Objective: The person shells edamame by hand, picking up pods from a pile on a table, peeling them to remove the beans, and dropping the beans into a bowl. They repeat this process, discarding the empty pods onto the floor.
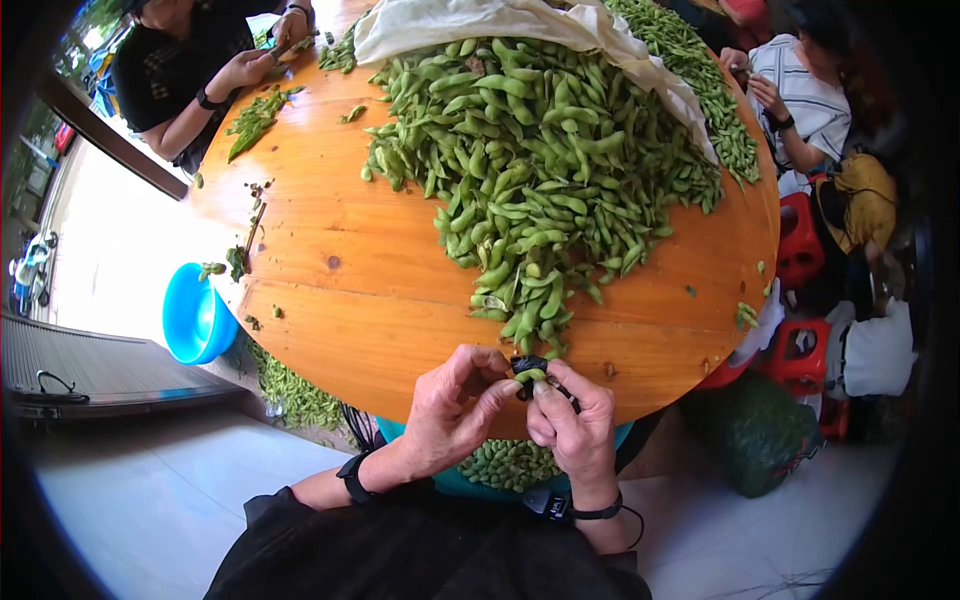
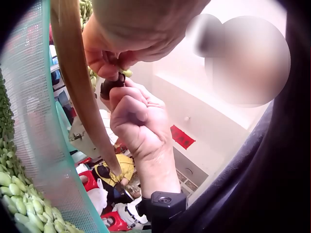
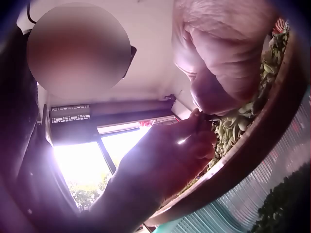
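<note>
Lying side to side between the fingertips, a pod (image 1: pixel 531 376) was pinched by left hand (image 1: pixel 452 412) and right hand (image 1: pixel 578 424), neither nearer.

1. This looks like an informal shared workroom; whether home or small eatery, I cannot tell.
2. A person in black (image 1: pixel 180 65) and another in a striped top (image 1: pixel 805 90) are at a round wooden table (image 1: pixel 350 235) heaped with green pods (image 1: pixel 545 150).
3. Red plastic stools (image 1: pixel 798 240) and a blue basin (image 1: pixel 190 315) are near it.
4. A bright opening (image 1: pixel 105 225) faces outdoors; greenery (image 3: pixel 82 195) shows through a window.
</note>
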The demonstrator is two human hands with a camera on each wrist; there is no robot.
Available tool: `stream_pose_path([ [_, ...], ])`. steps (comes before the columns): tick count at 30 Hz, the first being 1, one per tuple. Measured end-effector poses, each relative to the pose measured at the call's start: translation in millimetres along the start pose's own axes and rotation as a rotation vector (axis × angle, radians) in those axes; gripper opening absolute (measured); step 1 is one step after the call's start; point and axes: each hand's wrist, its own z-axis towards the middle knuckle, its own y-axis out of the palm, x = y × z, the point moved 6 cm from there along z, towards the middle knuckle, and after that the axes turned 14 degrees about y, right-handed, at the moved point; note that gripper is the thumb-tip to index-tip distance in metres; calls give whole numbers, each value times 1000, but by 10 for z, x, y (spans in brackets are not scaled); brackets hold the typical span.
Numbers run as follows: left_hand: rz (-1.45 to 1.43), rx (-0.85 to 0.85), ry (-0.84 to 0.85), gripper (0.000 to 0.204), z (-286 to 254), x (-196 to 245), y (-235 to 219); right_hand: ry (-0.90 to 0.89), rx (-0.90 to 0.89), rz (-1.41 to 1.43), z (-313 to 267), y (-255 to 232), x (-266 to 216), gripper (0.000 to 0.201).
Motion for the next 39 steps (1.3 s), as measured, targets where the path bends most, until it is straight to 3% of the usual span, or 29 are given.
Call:
stream_pose_path([
  [4, -71, -40, -39, 22, 25, -20, -29, 11, 8, -39, 20, -35, -13, 22],
  [6, -670, 62, -355, 28, -19, -160, 32, 108, -90, 164, 21, -11, 15, 21],
  [7, -670, 59, -360, 28, 4, -168, 10, 108, -86, 168, 19, -16, 23, 21],
  [9, -1093, -60, -524, 28, 7, -151, 124, 193, -137, 395, 4, -9, 90, 20],
  [10, -1132, -93, -541, 27, 15, -175, 131, 191, -136, 397, 9, -12, 81, 20],
  [13, -987, -110, -535, 31, 56, -208, 104, 186, -163, 278, 20, 3, 31, 19],
  [14, -988, -112, -536, 31, 44, -228, 138, 146, -87, 142, 16, -12, 6, 19],
  [16, -592, -124, -176, 32, 107, -199, 98, 113, 10, -67, -5, -30, -52, 18],
  [17, -594, -122, -177, 32, 103, -187, 81, 116, 11, -69, -14, -16, -53, 18],
  [19, -108, -264, -166, 30, 107, -135, 7, 11, 92, -266, -33, -1, -112, 15],
  [20, -7, -252, -60, 28, 178, -16, -1, -22, 127, -333, -39, -13, -134, 14],
  [21, -5, -247, -58, 28, 188, -14, -7, -23, 122, -335, -34, -16, -128, 14],
  [23, 267, -302, 172, 32, 217, 106, -13, -139, 181, -476, -50, -24, -171, 14],
  [24, 270, -296, 174, 32, 235, 125, -50, -141, 175, -480, -55, -15, -166, 14],
  [26, 178, -405, -154, 31, 200, -5, -83, -118, 205, -507, -65, -14, -143, 14],
  [29, 108, -352, -258, 26, 182, -24, -67, -237, 266, -725, -59, -13, -133, 15],
  [36, 53, -164, -120, 25, 93, -81, 41, -443, 361, -943, -156, 144, -285, 18],
  [38, -219, -99, -317, 27, 20, -214, 74, -494, 401, -969, -187, 149, -290, 17],
  [39, -219, -95, -316, 27, 15, -185, 76, -495, 396, -971, -211, 139, -299, 17],
])
